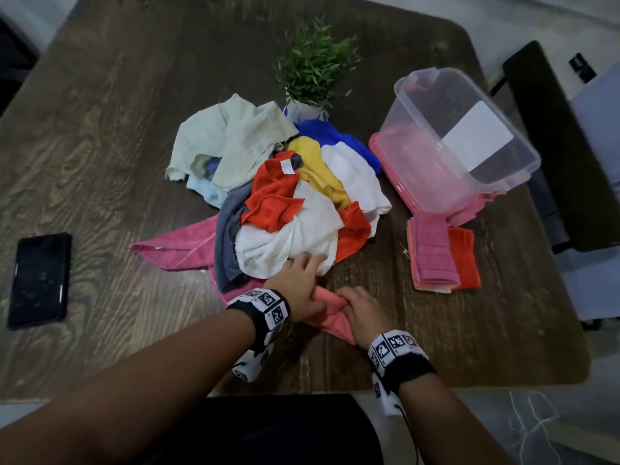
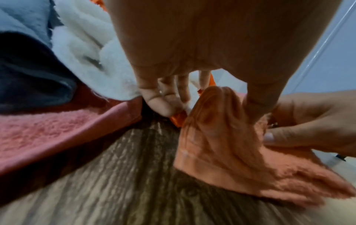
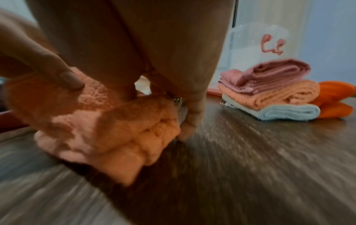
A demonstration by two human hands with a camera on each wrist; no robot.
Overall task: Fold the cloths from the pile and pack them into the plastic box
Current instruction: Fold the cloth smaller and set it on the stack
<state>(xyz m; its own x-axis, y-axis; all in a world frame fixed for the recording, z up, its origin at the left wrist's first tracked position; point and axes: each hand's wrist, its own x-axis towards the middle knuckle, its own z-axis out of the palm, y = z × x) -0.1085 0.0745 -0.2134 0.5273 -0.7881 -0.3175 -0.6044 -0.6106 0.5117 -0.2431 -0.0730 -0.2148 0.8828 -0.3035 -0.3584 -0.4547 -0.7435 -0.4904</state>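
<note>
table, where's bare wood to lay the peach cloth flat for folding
Bare table lies at the near edge, around both hands: the left hand and right hand hold the peach cloth there. More lies between the phone and the cloth pile. It is crowded between the pile, the folded stack and the plastic box.

Dim light; wrist views blurred, edges warped.
</note>
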